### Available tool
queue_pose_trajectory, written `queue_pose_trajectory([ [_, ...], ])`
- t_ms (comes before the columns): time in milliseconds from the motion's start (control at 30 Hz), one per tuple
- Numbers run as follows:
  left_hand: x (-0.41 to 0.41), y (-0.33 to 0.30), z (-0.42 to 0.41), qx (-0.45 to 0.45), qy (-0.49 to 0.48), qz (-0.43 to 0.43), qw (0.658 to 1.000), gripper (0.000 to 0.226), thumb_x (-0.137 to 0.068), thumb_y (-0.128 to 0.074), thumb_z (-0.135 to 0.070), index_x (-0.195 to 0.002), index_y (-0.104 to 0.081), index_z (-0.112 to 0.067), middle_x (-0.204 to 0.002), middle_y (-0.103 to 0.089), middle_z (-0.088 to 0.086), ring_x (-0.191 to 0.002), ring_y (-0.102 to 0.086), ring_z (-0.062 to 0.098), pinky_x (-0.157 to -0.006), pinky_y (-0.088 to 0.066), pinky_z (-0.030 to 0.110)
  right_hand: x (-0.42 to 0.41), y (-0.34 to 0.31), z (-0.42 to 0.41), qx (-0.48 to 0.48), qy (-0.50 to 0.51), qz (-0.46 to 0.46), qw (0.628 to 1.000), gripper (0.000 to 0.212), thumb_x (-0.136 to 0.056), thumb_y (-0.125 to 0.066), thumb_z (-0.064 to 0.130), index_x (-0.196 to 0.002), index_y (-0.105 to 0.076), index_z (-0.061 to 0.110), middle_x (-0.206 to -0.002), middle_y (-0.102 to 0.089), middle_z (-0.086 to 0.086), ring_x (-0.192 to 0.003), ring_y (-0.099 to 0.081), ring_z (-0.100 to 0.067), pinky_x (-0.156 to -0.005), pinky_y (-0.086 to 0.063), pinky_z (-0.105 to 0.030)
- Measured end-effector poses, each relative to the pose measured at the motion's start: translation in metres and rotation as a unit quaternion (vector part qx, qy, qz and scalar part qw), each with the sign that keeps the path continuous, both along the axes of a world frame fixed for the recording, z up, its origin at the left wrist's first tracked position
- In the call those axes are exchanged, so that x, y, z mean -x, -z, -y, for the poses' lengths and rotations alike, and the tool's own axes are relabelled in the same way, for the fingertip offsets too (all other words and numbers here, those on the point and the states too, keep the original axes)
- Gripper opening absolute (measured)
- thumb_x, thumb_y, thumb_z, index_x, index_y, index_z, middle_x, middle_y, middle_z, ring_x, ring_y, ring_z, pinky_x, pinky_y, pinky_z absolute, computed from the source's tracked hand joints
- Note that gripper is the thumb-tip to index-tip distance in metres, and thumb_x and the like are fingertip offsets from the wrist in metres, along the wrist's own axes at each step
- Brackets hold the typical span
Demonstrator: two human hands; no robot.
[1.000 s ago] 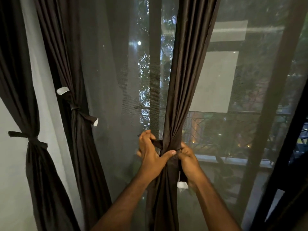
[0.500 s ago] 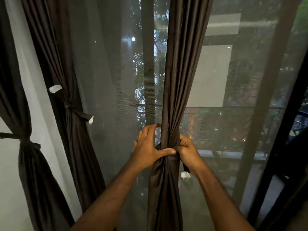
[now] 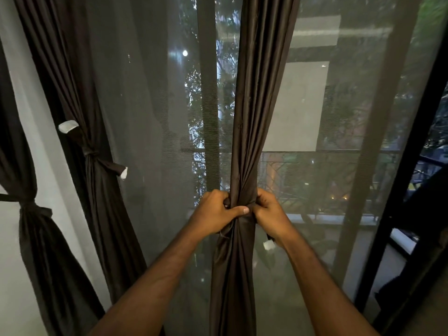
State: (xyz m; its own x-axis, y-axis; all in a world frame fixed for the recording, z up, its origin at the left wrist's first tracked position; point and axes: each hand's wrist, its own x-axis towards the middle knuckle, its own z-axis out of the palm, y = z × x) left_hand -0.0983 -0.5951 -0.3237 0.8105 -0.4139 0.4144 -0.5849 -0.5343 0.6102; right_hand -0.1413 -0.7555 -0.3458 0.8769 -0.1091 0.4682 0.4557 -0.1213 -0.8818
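Note:
A dark brown curtain (image 3: 257,112) hangs gathered into a narrow bundle in front of a window. A matching tie-back strap (image 3: 247,206) wraps the bundle at its waist. My left hand (image 3: 215,214) grips the strap on the bundle's left side, thumb laid across the front. My right hand (image 3: 269,212) grips the strap on the right side. The strap's white-tipped end (image 3: 268,245) dangles below my right wrist.
Two more dark curtains hang tied at the left: one (image 3: 94,190) with white-tipped strap ends, another (image 3: 31,229) against the white wall. A sheer mesh screen (image 3: 155,117) covers the glass. A dark window frame (image 3: 402,214) runs down the right.
My left hand has curled into a fist on the strap, where its fingers were raised a second ago. Both hands have drawn tighter against the bundle.

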Motion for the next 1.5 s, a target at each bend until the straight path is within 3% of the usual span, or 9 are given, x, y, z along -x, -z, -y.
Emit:
queue_pose_trajectory([
  [100,0.001,0.002,0.006,0.007,-0.052,-0.005,0.999,0.050,-0.069,-0.068,-0.063,-0.085,-0.072,-0.017,-0.074,-0.071,-0.002,-0.074,-0.068,0.016,-0.066,-0.058,0.040,-0.003,-0.001,0.004,0.176,0.116,-0.053,0.976,0.019,-0.095,-0.056,0.004,-0.091,-0.072,0.013,-0.086,-0.073,0.001,-0.085,-0.070,-0.016,-0.078,-0.058,-0.036],
  [200,-0.001,0.008,0.009,0.022,-0.088,0.001,0.996,0.034,-0.079,-0.076,-0.047,-0.072,-0.064,-0.015,-0.067,-0.065,0.000,-0.067,-0.065,0.021,-0.061,-0.055,0.036,-0.002,-0.003,0.006,0.281,0.258,-0.174,0.908,0.043,-0.096,-0.059,0.036,-0.060,-0.054,0.015,-0.054,-0.052,-0.002,-0.054,-0.053,-0.023,-0.052,-0.040,-0.031],
  [367,0.006,0.008,0.013,0.158,-0.006,-0.157,0.975,0.029,-0.087,-0.076,-0.032,-0.077,-0.067,-0.006,-0.062,-0.062,0.010,-0.053,-0.062,0.025,-0.055,-0.055,0.031,0.020,-0.017,-0.010,-0.099,0.075,-0.203,0.971,0.039,-0.105,-0.049,0.025,-0.073,-0.059,0.006,-0.057,-0.053,-0.008,-0.041,-0.050,-0.016,-0.043,-0.044,-0.028],
  [500,0.008,-0.001,0.006,0.203,0.017,-0.271,0.941,0.044,-0.101,-0.052,-0.042,-0.063,-0.055,-0.019,-0.049,-0.041,-0.005,-0.035,-0.033,0.009,-0.036,-0.025,0.017,0.024,-0.019,-0.017,-0.324,-0.053,-0.199,0.923,0.031,-0.108,-0.042,0.020,-0.112,-0.062,-0.003,-0.088,-0.074,-0.017,-0.076,-0.074,-0.023,-0.078,-0.061,-0.035],
  [767,0.001,0.005,-0.016,0.252,0.056,-0.243,0.935,0.017,-0.095,-0.064,-0.007,-0.084,-0.078,-0.005,-0.071,-0.073,0.007,-0.061,-0.066,0.015,-0.056,-0.049,0.021,0.018,-0.007,-0.040,-0.264,-0.061,-0.178,0.946,0.021,-0.102,-0.054,0.024,-0.101,-0.069,0.010,-0.091,-0.076,-0.005,-0.080,-0.073,-0.012,-0.073,-0.059,-0.032],
  [1067,-0.012,0.000,-0.033,0.284,0.023,-0.352,0.892,0.016,-0.086,-0.077,-0.021,-0.074,-0.070,-0.014,-0.056,-0.058,-0.001,-0.050,-0.050,0.012,-0.049,-0.033,0.022,0.008,0.008,-0.069,-0.266,-0.096,-0.169,0.944,0.025,-0.103,-0.051,0.027,-0.111,-0.069,0.011,-0.101,-0.075,-0.013,-0.090,-0.073,-0.023,-0.079,-0.058,-0.036],
  [1167,-0.014,0.007,-0.034,0.296,0.013,-0.293,0.909,0.032,-0.087,-0.077,-0.034,-0.069,-0.068,-0.010,-0.061,-0.060,0.006,-0.056,-0.053,0.018,-0.054,-0.037,0.027,0.003,0.015,-0.075,-0.264,-0.061,-0.122,0.955,0.027,-0.103,-0.051,0.021,-0.110,-0.068,0.002,-0.093,-0.076,-0.011,-0.082,-0.073,-0.018,-0.071,-0.059,-0.031],
  [1333,-0.019,0.010,-0.032,0.204,0.028,0.036,0.978,0.020,-0.079,-0.080,-0.034,-0.071,-0.072,-0.017,-0.069,-0.062,0.001,-0.065,-0.057,0.012,-0.063,-0.046,0.028,-0.009,0.028,-0.082,-0.159,0.081,-0.048,0.983,0.034,-0.102,-0.058,0.027,-0.100,-0.071,-0.004,-0.102,-0.074,-0.023,-0.096,-0.070,-0.032,-0.081,-0.054,-0.038],
  [1500,-0.014,0.001,-0.021,0.078,0.033,0.016,0.996,0.026,-0.077,-0.077,-0.044,-0.072,-0.079,-0.019,-0.063,-0.071,-0.003,-0.063,-0.069,0.010,-0.059,-0.055,0.027,-0.008,0.037,-0.079,-0.002,0.168,0.017,0.986,0.022,-0.095,-0.055,0.014,-0.096,-0.076,0.008,-0.086,-0.077,-0.008,-0.083,-0.073,-0.021,-0.071,-0.058,-0.043],
])
